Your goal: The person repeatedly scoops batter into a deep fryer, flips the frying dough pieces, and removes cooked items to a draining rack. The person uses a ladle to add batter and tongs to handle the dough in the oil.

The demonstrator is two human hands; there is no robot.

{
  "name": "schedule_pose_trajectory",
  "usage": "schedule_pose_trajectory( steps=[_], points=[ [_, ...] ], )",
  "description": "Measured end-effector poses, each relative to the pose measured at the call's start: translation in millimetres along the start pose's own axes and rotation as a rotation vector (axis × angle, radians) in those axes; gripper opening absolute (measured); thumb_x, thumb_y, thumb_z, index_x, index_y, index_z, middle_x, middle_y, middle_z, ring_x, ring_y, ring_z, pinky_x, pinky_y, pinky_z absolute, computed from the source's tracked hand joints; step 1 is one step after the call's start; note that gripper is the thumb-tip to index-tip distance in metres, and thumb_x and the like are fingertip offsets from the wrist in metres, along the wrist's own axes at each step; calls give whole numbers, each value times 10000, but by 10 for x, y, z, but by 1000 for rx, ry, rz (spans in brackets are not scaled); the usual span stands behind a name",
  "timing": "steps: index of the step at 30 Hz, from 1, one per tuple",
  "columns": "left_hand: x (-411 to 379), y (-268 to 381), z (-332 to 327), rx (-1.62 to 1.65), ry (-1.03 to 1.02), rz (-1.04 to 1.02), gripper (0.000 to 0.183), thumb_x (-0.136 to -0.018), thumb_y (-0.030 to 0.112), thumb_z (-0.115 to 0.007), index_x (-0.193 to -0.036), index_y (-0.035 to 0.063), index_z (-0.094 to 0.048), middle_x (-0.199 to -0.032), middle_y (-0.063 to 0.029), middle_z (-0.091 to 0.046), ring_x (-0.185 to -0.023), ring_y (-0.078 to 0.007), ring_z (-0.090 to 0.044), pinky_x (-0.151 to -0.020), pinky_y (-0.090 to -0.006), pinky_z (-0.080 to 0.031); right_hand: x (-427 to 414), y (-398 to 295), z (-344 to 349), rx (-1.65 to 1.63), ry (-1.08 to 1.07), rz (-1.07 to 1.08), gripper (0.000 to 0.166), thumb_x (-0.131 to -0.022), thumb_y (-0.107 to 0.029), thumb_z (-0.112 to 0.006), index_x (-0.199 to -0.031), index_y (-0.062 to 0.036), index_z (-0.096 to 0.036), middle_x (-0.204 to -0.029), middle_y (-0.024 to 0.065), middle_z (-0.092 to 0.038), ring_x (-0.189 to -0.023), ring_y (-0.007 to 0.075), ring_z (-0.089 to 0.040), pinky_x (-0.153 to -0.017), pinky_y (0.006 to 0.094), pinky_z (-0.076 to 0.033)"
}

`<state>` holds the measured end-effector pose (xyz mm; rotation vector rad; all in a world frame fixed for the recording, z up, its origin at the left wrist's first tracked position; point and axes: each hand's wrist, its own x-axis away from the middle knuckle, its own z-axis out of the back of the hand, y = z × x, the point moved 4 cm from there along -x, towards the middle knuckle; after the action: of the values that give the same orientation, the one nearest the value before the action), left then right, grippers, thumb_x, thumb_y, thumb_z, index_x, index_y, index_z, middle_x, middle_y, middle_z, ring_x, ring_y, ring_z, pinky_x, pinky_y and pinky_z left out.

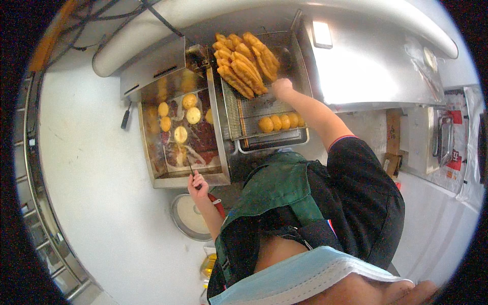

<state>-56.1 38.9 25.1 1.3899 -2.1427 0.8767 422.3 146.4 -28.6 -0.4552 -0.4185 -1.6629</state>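
My left hand (198, 185) grips a thin dark-handled utensil (191, 166) at the near edge of a steel deep fryer (225, 164). Several round golden dough pieces (193, 115) float in its oil; one round piece (180, 134) lies beyond the utensil, whose far end is hard to make out. My right hand (282, 87) is over a wire draining rack (228, 114), at the near right end of a pile of fried dough sticks (246, 70). Its fingers are bent, and whether they hold anything is unclear. A row of round fried balls (280, 122) lies along the rack's near side.
A bowl of pale batter (190, 217) stands below the fryer, with a red-handled item beside it. A black-handled tool (125, 119) hangs left of the fryer. Long chopsticks (241, 124) lie on the rack. A steel counter (354, 76) is at the right, and yellow bottles (207, 266) stand low down.
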Motion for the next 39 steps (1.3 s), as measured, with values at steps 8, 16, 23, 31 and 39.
schedule_pose_trajectory(
  steps=[8, 16, 23, 31, 39],
  points=[
    [35, -12, 9, 39, 6, 2, 281, -832, 87, -496, -1060, -68, -440, -664, -27, -413, -494, -87, -429, -429, -201, -398, 32, -53, 56, 9, -32, -1, 221, -804, -167, -513, -969, -97, -640, -1028, 67, -610, -930, 214, -591, -717, 336, -488],
    [9, -10, 39, 53, -26, 55, 275, -839, 99, -494, -1055, -66, -450, -668, -27, -416, -504, -91, -436, -434, -204, -404, 38, -64, 28, 45, -18, 26, 228, -807, -169, -505, -983, -98, -631, -1030, 53, -609, -928, 213, -591, -727, 336, -486],
    [-3, -34, 32, 55, -10, 41, 279, -838, 100, -496, -1059, -64, -452, -659, -23, -402, -492, -90, -427, -432, -203, -400, -17, -54, -45, 44, -58, 15, 234, -812, -171, -493, -988, -97, -628, -1034, 60, -606, -928, 216, -589, -730, 337, -487],
    [-31, -43, 42, 50, -31, 51, 262, -849, 105, -472, -1042, -72, -458, -659, -17, -397, -488, -82, -422, -421, -195, -386, -68, -28, -69, 4, -31, -9, 222, -803, -166, -502, -957, -88, -641, -1006, 65, -617, -920, 215, -595, -688, 355, -502],
    [-173, -46, 109, -16, -91, 20, 218, -850, 124, -466, -947, -71, -482, -553, 9, -364, -473, -79, -375, -423, -187, -361, -54, 94, -117, 96, 1, 98, 187, -764, -197, -532, -845, -95, -667, -899, 74, -644, -830, 223, -624, -591, 364, -517]
  ],
)
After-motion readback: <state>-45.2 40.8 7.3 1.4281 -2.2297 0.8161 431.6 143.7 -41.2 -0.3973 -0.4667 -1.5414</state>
